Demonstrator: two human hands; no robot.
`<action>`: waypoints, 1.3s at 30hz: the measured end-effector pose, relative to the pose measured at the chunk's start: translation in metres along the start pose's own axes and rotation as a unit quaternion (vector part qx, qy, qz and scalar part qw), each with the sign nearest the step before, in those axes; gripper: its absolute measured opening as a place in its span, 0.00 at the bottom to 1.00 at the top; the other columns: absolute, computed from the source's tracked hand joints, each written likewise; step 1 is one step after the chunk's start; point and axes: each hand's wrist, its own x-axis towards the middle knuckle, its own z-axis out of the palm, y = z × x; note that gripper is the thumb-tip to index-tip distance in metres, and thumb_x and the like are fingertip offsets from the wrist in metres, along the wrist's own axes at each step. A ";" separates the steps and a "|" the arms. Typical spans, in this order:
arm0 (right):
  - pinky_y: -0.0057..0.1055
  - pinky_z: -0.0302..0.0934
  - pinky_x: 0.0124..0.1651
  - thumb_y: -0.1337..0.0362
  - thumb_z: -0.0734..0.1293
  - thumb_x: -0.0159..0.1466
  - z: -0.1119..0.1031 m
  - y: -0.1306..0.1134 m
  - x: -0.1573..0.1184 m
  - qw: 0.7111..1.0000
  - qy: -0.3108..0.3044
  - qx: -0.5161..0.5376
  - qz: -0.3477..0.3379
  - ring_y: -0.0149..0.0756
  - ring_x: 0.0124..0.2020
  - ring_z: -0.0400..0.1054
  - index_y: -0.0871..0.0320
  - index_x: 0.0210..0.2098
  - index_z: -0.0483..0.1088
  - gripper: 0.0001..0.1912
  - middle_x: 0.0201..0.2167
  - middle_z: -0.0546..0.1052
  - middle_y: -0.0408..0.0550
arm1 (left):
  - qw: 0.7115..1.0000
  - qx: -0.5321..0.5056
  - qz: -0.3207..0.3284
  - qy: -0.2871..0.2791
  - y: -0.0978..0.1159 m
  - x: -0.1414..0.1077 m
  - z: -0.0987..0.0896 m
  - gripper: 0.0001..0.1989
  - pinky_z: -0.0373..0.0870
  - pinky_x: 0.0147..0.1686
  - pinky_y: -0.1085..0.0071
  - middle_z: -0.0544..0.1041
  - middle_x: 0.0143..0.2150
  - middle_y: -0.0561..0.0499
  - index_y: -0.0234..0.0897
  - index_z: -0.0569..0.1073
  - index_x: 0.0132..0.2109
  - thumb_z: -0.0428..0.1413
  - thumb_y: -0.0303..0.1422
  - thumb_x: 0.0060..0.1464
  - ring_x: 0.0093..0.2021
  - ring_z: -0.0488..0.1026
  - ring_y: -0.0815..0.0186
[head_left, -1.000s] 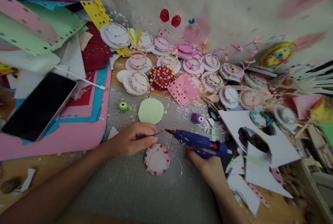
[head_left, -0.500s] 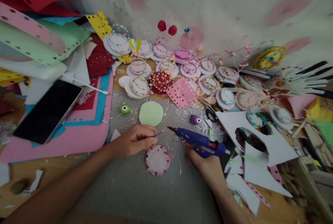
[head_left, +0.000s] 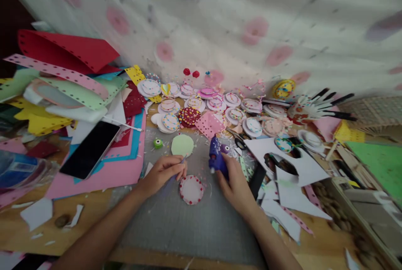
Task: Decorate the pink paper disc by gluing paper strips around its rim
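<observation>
Dim — soft blur (edges stretched)

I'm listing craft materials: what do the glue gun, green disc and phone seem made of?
The glue gun looks like blue moulded plastic, judging by its solid colour and bulky body. The green disc seems matte paper or card, flat and thin. The phone shows a smooth black front, probably glossy glass; its pale rim could be metal or plastic.

At the centre, a round pale-green paper piece [head_left: 182, 146] lies on the flat grey cutting mat [head_left: 188, 234], above a round white red-edged disc [head_left: 191, 190]. At left, a rectangular black phone [head_left: 91, 150] rests on pink and blue paper sheets [head_left: 125, 173]; at right lies a holed white paper sheet [head_left: 309, 169].
</observation>
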 end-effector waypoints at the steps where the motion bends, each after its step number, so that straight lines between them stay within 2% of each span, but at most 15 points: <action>1: 0.45 0.62 0.50 0.64 0.59 0.66 0.000 0.000 0.001 0.999 0.000 -0.044 -0.012 0.46 0.48 0.65 0.60 0.58 0.58 0.21 0.47 0.71 0.59 | 1.000 -0.001 -0.001 0.015 0.005 -0.005 0.004 0.21 0.62 0.38 0.70 0.70 0.27 0.50 0.34 0.64 0.21 0.49 0.37 0.61 0.31 0.67 0.66; 4: 0.45 0.64 0.45 0.64 0.61 0.65 -0.003 0.002 0.002 0.990 0.000 -0.138 -0.028 0.47 0.42 0.66 0.60 0.56 0.62 0.20 0.42 0.71 0.57 | 0.998 -0.004 -0.015 0.060 0.021 -0.021 0.019 0.21 0.63 0.38 0.69 0.71 0.27 0.48 0.35 0.66 0.20 0.49 0.38 0.60 0.33 0.69 0.64; 7: 0.44 0.63 0.42 0.62 0.62 0.64 -0.017 -0.005 -0.006 0.983 0.038 -0.166 -0.068 0.47 0.41 0.66 0.61 0.54 0.62 0.20 0.41 0.70 0.57 | 0.992 -0.033 -0.035 0.114 0.036 -0.031 0.035 0.20 0.63 0.37 0.69 0.71 0.26 0.49 0.35 0.67 0.20 0.50 0.37 0.59 0.33 0.70 0.63; 10: 0.41 0.63 0.41 0.63 0.64 0.63 -0.037 -0.030 -0.019 0.973 0.091 -0.135 -0.164 0.44 0.40 0.65 0.59 0.51 0.60 0.18 0.39 0.70 0.55 | 0.985 -0.070 -0.057 0.145 0.047 -0.033 0.051 0.20 0.62 0.32 0.70 0.71 0.24 0.50 0.35 0.68 0.19 0.51 0.36 0.58 0.30 0.69 0.64; 13: 0.36 0.59 0.36 0.62 0.66 0.61 -0.048 -0.066 -0.031 0.948 0.085 -0.134 -0.276 0.39 0.33 0.63 0.56 0.40 0.62 0.10 0.32 0.72 0.48 | 0.984 -0.075 -0.073 0.147 0.055 -0.031 0.068 0.19 0.60 0.28 0.70 0.71 0.24 0.50 0.35 0.69 0.20 0.52 0.37 0.56 0.28 0.68 0.65; 16: 0.34 0.54 0.33 0.67 0.61 0.63 -0.048 -0.092 -0.030 0.914 0.082 -0.179 -0.355 0.37 0.29 0.62 0.56 0.34 0.63 0.01 0.27 0.73 0.46 | 0.987 -0.028 -0.052 0.150 0.061 -0.026 0.083 0.17 0.59 0.28 0.71 0.68 0.22 0.53 0.36 0.68 0.20 0.52 0.37 0.54 0.26 0.64 0.67; 19: 0.33 0.51 0.31 0.74 0.55 0.65 -0.044 -0.102 -0.021 0.896 0.100 -0.200 -0.382 0.36 0.26 0.59 0.57 0.32 0.64 0.10 0.23 0.70 0.45 | 0.986 0.011 -0.025 0.167 0.065 -0.022 0.091 0.19 0.59 0.28 0.71 0.62 0.21 0.55 0.37 0.62 0.18 0.52 0.39 0.53 0.26 0.60 0.68; 21: 0.33 0.51 0.31 0.74 0.54 0.66 -0.041 -0.100 -0.017 0.895 0.108 -0.204 -0.383 0.36 0.25 0.58 0.57 0.31 0.63 0.11 0.22 0.68 0.44 | 0.985 0.023 -0.032 0.170 0.067 -0.021 0.092 0.21 0.57 0.26 0.71 0.59 0.20 0.56 0.37 0.60 0.18 0.52 0.42 0.54 0.24 0.58 0.69; 24: 0.32 0.52 0.31 0.74 0.57 0.65 -0.037 -0.088 -0.013 0.924 0.098 -0.118 -0.350 0.34 0.26 0.58 0.55 0.28 0.60 0.11 0.22 0.66 0.42 | 0.986 0.045 -0.080 0.141 0.069 -0.023 0.084 0.22 0.56 0.24 0.71 0.62 0.18 0.55 0.36 0.65 0.21 0.49 0.46 0.56 0.23 0.61 0.68; 26: 0.30 0.52 0.30 0.74 0.59 0.63 -0.034 -0.077 -0.010 0.947 0.131 0.021 -0.292 0.32 0.25 0.59 0.54 0.28 0.57 0.11 0.22 0.64 0.40 | 0.983 0.065 -0.100 0.138 0.070 -0.026 0.071 0.25 0.59 0.25 0.71 0.69 0.20 0.52 0.34 0.71 0.24 0.45 0.47 0.58 0.24 0.66 0.66; 27: 0.30 0.52 0.30 0.74 0.59 0.63 -0.034 -0.070 -0.007 0.949 0.163 0.091 -0.255 0.31 0.25 0.58 0.53 0.30 0.55 0.10 0.23 0.62 0.39 | 0.981 0.079 -0.095 0.151 0.069 -0.028 0.062 0.26 0.60 0.26 0.71 0.72 0.22 0.50 0.33 0.73 0.26 0.43 0.47 0.59 0.26 0.68 0.66; 29: 0.28 0.52 0.29 0.72 0.59 0.64 -0.033 -0.055 -0.001 0.934 0.220 0.225 -0.170 0.30 0.24 0.57 0.52 0.34 0.54 0.09 0.24 0.60 0.37 | 0.973 0.107 -0.082 0.185 0.063 -0.029 0.042 0.24 0.61 0.25 0.73 0.75 0.27 0.49 0.33 0.74 0.29 0.44 0.46 0.59 0.25 0.68 0.68; 31: 0.27 0.51 0.29 0.68 0.61 0.65 -0.030 -0.040 0.005 0.910 0.217 0.342 -0.087 0.30 0.24 0.55 0.52 0.35 0.52 0.10 0.24 0.59 0.36 | 0.970 0.125 -0.098 0.186 0.051 -0.028 0.023 0.20 0.60 0.22 0.74 0.76 0.29 0.49 0.33 0.73 0.31 0.46 0.43 0.58 0.22 0.66 0.70; 34: 0.26 0.49 0.29 0.62 0.64 0.64 -0.022 -0.021 0.012 0.881 0.160 0.445 -0.004 0.29 0.24 0.53 0.52 0.33 0.53 0.12 0.24 0.58 0.35 | 0.969 0.164 -0.158 0.100 0.026 -0.019 0.003 0.15 0.59 0.18 0.76 0.73 0.23 0.53 0.33 0.71 0.32 0.49 0.40 0.56 0.18 0.64 0.71; 39: 0.27 0.49 0.29 0.59 0.64 0.64 -0.002 -0.008 0.010 0.876 0.096 0.471 0.041 0.29 0.24 0.52 0.52 0.33 0.53 0.13 0.25 0.58 0.36 | 0.952 0.148 -0.248 -0.101 0.001 -0.002 -0.004 0.19 0.57 0.16 0.78 0.72 0.20 0.53 0.32 0.72 0.29 0.50 0.43 0.57 0.15 0.62 0.74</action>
